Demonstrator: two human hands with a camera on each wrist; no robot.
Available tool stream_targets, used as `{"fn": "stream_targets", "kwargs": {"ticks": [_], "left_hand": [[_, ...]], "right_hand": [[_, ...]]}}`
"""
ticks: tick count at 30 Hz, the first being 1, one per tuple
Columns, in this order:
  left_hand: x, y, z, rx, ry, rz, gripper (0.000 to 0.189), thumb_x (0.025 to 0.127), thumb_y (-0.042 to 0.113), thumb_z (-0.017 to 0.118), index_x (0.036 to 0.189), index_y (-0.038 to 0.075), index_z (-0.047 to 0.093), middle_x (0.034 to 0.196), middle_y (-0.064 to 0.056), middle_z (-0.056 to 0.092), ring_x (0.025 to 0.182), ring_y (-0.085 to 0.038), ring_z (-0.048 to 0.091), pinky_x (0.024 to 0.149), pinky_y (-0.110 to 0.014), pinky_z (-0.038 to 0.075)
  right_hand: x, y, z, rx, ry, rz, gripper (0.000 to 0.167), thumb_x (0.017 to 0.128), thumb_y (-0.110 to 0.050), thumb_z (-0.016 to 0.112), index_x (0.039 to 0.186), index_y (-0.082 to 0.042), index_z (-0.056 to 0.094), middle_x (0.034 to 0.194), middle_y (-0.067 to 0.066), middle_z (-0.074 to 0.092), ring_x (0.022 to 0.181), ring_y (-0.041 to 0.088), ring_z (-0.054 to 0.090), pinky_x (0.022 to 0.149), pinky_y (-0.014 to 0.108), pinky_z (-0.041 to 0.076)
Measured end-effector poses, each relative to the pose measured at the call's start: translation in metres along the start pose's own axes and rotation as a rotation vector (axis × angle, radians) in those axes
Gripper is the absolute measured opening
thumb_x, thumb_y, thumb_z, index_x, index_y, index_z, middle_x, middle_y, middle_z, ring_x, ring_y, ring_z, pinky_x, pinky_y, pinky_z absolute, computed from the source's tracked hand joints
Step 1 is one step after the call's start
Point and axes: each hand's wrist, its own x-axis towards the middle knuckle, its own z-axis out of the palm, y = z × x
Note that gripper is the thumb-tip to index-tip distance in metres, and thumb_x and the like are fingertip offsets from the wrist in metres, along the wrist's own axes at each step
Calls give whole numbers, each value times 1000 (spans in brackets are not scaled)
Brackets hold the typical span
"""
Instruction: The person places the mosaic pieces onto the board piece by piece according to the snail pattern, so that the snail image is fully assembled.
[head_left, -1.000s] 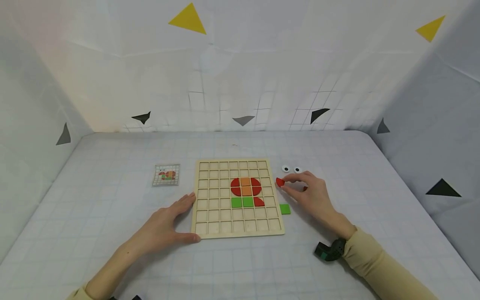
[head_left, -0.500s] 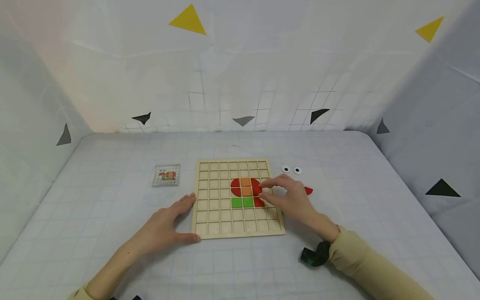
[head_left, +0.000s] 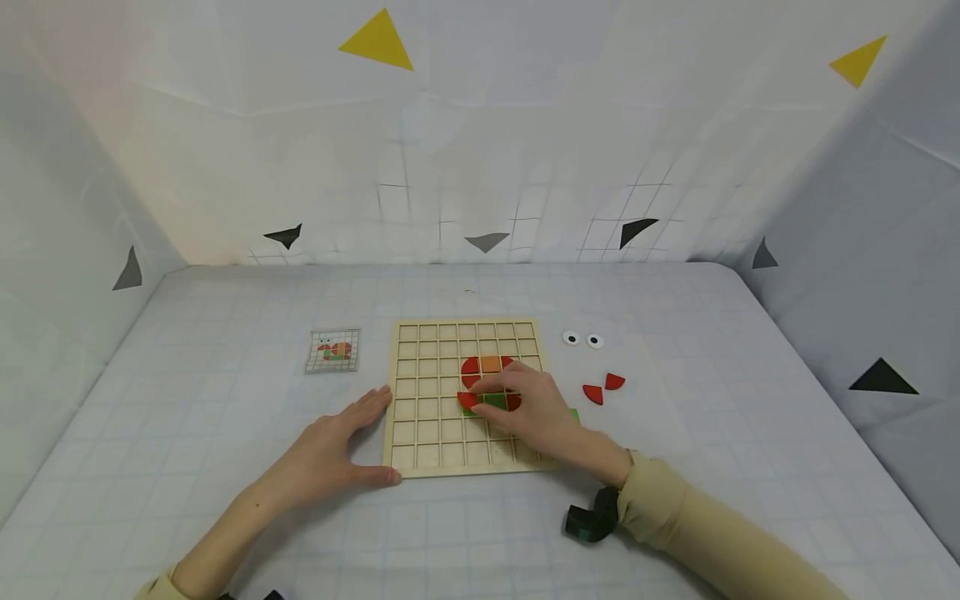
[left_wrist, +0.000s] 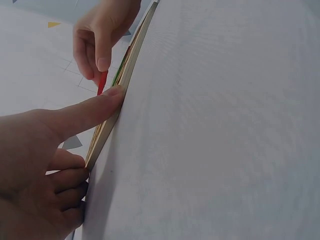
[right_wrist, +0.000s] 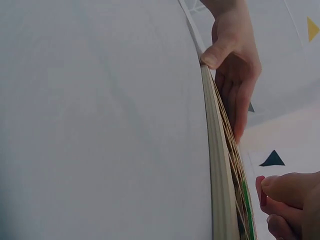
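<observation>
My right hand [head_left: 528, 406] pinches a red quarter-circle tile [head_left: 467, 400] between thumb and fingers, over the left part of the green tiles on the wooden grid board [head_left: 427, 432]. The right wrist view shows this tile [right_wrist: 260, 191] on edge, apart from the board. Set into the board are red tiles [head_left: 469, 367], an orange tile [head_left: 491, 364] and green tiles [head_left: 495, 402], partly covered by that hand. My left hand [head_left: 330, 454] touches the board's left edge with straight fingers, its thumb at the near left corner; the left wrist view shows the thumb [left_wrist: 92, 112] on the board's edge.
Right of the board lie two loose red quarter-circle tiles [head_left: 593, 394], two round eye pieces [head_left: 572, 338] and a green tile [head_left: 575, 415] partly hidden by my hand. A small picture card [head_left: 332, 351] lies to the left. White walls stand behind and beside the table.
My right hand has carried the red tile left, from beside the board to over the green tiles. Two loose red tiles at the right are now uncovered. The left hand stays in place.
</observation>
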Motion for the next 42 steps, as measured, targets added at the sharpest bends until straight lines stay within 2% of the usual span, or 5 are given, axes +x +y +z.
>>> {"fn": "stream_targets", "kwargs": {"ticks": [3,8,17,26,42], "left_hand": [[0,0,0,-5,-3,-6,106,70,58,84,157,20,35,161,-8,34,148,-35,32,113,-65,30],[0,-1,0,-14,-7,-12,106,70,59,83,157,21,35,162,-7,33,148,-35,31,113,-64,30],[0,-1,1,-3,1,0,106,71,58,83,157,19,35,161,-8,34,148,-34,32,113,-64,31],[0,0,0,-8,-2,3,106,70,57,84,156,19,35,161,-8,34,148,-34,32,113,-63,32],[0,1,0,-17,-4,-4,106,71,56,84,157,19,35,161,-7,33,149,-33,31,114,-62,31]], "right_hand": [[4,-5,7,-8,-15,12,24,82,-19,83,105,-16,78,97,-9,75,93,10,62,76,29,53],[7,-11,16,-40,-16,23,23,82,-20,83,104,-16,78,94,-7,74,94,10,62,78,29,54],[3,-8,25,-123,12,-113,25,84,-19,82,107,-14,76,100,-6,75,96,13,60,83,31,55],[2,-5,27,-141,32,-157,26,83,-17,82,108,-13,75,104,-3,76,99,16,63,93,38,54],[2,-1,28,-116,72,-203,22,84,-14,81,105,-11,75,98,-3,75,93,12,59,80,26,54]]}}
